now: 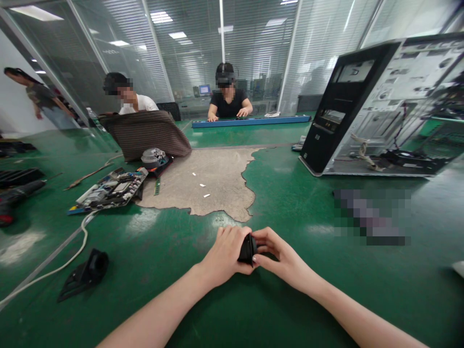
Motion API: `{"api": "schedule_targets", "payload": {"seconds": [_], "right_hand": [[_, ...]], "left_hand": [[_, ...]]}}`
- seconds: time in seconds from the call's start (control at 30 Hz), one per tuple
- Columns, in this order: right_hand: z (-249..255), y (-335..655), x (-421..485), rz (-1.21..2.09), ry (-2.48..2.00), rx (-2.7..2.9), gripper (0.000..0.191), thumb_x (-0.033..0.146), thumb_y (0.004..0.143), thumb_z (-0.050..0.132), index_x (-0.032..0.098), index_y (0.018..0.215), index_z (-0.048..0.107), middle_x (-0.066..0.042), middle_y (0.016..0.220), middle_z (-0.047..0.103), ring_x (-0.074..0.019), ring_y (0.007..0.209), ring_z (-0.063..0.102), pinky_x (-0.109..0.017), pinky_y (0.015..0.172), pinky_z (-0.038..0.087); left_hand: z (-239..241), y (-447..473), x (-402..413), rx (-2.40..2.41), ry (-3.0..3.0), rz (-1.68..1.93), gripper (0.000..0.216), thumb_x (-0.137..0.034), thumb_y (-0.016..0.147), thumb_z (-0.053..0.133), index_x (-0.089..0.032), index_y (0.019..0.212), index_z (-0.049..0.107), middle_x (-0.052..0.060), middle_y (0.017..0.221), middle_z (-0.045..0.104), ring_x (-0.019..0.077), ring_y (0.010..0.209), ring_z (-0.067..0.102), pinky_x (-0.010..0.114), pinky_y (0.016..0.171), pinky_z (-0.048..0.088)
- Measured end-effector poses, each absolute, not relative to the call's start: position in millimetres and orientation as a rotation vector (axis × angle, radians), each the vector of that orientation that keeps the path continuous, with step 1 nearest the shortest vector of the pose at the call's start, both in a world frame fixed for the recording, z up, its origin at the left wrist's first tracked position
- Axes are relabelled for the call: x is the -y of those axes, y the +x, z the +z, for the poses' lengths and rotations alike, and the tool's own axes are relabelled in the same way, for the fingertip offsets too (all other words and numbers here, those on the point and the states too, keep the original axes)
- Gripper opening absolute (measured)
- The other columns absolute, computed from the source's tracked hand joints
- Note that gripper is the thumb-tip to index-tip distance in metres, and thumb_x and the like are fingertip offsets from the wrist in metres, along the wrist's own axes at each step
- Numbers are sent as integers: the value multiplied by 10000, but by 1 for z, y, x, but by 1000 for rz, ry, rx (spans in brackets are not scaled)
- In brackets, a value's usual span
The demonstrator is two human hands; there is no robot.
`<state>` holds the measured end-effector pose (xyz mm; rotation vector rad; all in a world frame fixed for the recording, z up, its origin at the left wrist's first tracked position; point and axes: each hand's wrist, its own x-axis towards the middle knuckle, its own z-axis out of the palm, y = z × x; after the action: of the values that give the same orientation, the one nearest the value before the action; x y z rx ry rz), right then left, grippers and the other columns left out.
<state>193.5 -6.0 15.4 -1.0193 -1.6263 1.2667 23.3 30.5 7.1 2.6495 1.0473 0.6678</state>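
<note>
From my remote seat I log a black part [247,250] at the centre of the near work area, held between the two hands over the green table [290,309]; I cannot tell whether its underside touches the surface. It lies immediately right of the left hand [225,251], which is clamped on it, fingers over the far side and thumb at the near side, hiding much of its body. The right hand [284,256] has thumb and fingertips closed lightly on the rim at the opposite side. Neither hand is nearer, as both touch, though the left covers more. As far as I can see, its long axis runs away from the wearer, with the flanged rim pointing right, toward the right palm (which end is the front, I cannot tell). Outward: a black bracket-like piece [87,274] rests to the left, well apart, near a white cable [84,237]; a circuit board [112,189] lies beyond it, and a computer case [348,111] stands far right, its side open
</note>
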Motion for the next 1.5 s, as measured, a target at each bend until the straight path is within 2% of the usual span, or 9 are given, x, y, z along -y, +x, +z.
{"api": "schedule_targets", "payload": {"seconds": [0.23, 0.47, 0.77, 0.83, 1.0, 1.33, 1.5], "right_hand": [[14, 195, 6, 1281, -976, 1556, 192, 180, 751, 569, 214, 926, 495, -26, 1015, 492, -140, 921, 539, -302, 827, 475], [15, 194, 4, 1313, -1025, 1575, 295, 161, 777, 537, 220, 1048, 438, -36, 1001, 533, -155, 948, 541, -329, 830, 465], [15, 197, 4, 1304, -943, 1565, 166, 189, 749, 579, 203, 895, 502, -35, 1038, 471, -143, 934, 523, -309, 844, 459], [13, 196, 3, 1309, -967, 1547, 173, 188, 759, 568, 210, 914, 495, -27, 999, 493, -138, 909, 535, -305, 828, 465], [14, 194, 3, 1321, -1010, 1578, 335, 163, 772, 550, 228, 1078, 432, -41, 1025, 528, -162, 968, 530, -328, 838, 458], [13, 197, 2, 1313, -935, 1527, 166, 204, 749, 584, 203, 904, 524, -37, 1024, 481, -151, 934, 528, -304, 827, 464], [13, 194, 3, 1326, -1005, 1527, 285, 185, 764, 564, 224, 1028, 464, -34, 997, 535, -160, 943, 545, -320, 820, 467]], "left_hand": [[7, 24, -30, -1048, 2658, 681, 571, -288, 611, 629, -183, 1096, 345, 57, 966, 521, 224, 845, 466, 342, 724, 318], [9, 25, -30, -1048, 2652, 659, 582, -284, 612, 637, -186, 1102, 339, 55, 972, 517, 227, 858, 465, 345, 729, 320], [7, 25, -31, -1053, 2659, 654, 546, -297, 617, 622, -187, 1078, 352, 56, 966, 524, 229, 848, 471, 342, 725, 314], [7, 25, -31, -1047, 2656, 659, 542, -294, 620, 619, -188, 1080, 353, 54, 964, 526, 226, 847, 472, 339, 724, 314], [8, 24, -31, -1046, 2648, 661, 568, -295, 616, 623, -187, 1100, 346, 58, 969, 525, 229, 859, 470, 342, 739, 317], [7, 25, -31, -1060, 2651, 635, 555, -305, 618, 630, -188, 1082, 348, 52, 962, 519, 226, 856, 466, 338, 730, 314], [9, 24, -31, -1043, 2656, 645, 575, -307, 617, 634, -186, 1096, 342, 50, 958, 518, 223, 858, 467, 337, 732, 312]]}}
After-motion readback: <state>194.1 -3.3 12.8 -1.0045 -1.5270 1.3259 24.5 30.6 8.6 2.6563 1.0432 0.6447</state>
